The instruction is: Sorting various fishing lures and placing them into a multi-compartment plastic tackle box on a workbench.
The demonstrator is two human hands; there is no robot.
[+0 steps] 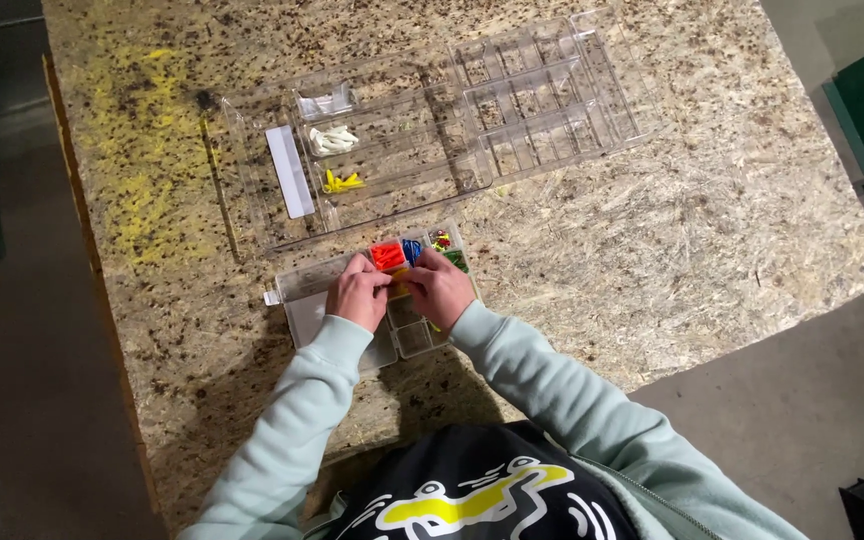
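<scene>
Both hands, left hand (357,293) and right hand (439,287), are pinched together over the small compartment box (304,283) near the board's front edge; small parts are best lifted singly.

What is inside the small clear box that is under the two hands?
The small clear box holds red pieces, blue pieces and green pieces in its far compartments. The left hand and right hand cover the middle compartments, so their contents are hidden.

A small clear compartment box (347,300) lies flat on the board, holding red, blue and green pieces.
</scene>
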